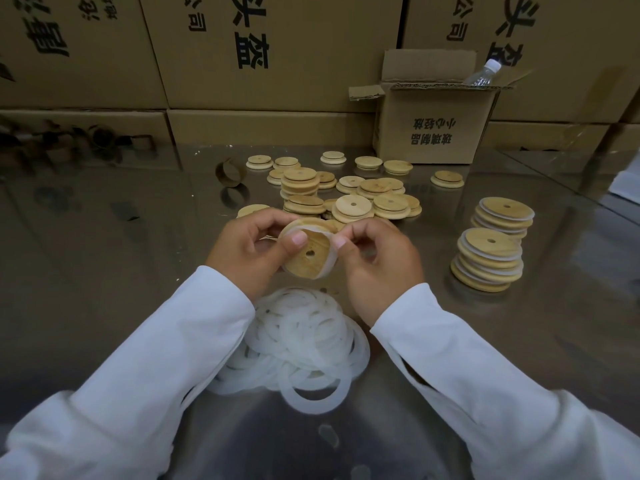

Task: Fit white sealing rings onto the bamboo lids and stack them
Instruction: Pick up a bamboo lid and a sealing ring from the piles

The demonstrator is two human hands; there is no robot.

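Note:
My left hand [251,251] and my right hand [379,263] both hold one round bamboo lid [310,256] with a centre hole, tilted toward me above the table. A white sealing ring [330,252] lies partly around its rim, pinched under both thumbs. Below my hands lies a heap of loose white rings [301,344]. Behind the held lid, several bare bamboo lids [349,194] lie scattered and in low piles. To the right stand two stacks of ringed lids, a nearer one [488,258] and a farther one [504,216].
The work surface is a shiny steel table [121,258]. An open cardboard box [433,123] with a plastic bottle [483,72] in it stands at the back right. Large cartons [242,53] wall off the back. A cardboard tape core [230,172] lies left of the lids.

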